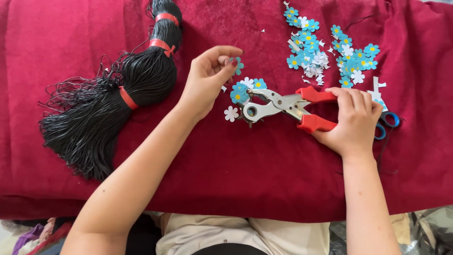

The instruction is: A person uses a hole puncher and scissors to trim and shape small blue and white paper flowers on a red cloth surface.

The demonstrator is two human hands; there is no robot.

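My left hand (206, 80) pinches a small blue paper flower (238, 65) between thumb and fingertips, just above a few loose blue and white flowers (240, 94). My right hand (355, 120) grips the red handles of a metal punch plier (283, 106), whose round punch head lies on the red velvet cloth (212, 160) beside a white flower (231, 113).
A thick bundle of black cord (113, 99) tied with red bands lies at the left. A heap of blue and white paper flowers (330, 52) with paper scraps sits at the upper right. Blue-handled scissors (389, 122) lie behind my right hand.
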